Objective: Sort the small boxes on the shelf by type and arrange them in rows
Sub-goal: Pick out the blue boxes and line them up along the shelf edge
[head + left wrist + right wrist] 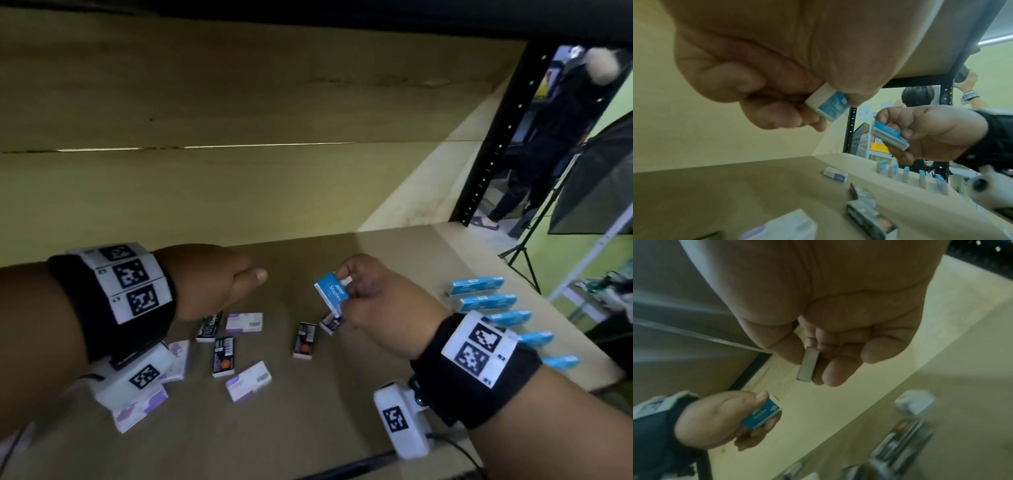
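The right hand (368, 291) pinches a flat blue cardboard staples box (331, 292) above the shelf (308, 428). The left hand (212, 277) curls round a second blue box (828, 105). Five matching rectangular boxes (486, 301) stand on edge in a row at the shelf's right.

shelf board (394, 394): matt, smooth brown board, with a wood-like look
back panel (239, 102): matt board, faint grain marks seen
blue boxes (478, 286): printed card, slight sheen
held blue box (330, 291): smooth printed card, white edges
black boxes (223, 356): glossy printed card
shelf upright (493, 154): black painted metal, perforated
wrist bands (476, 387): black cloth, white plastic marker tiles
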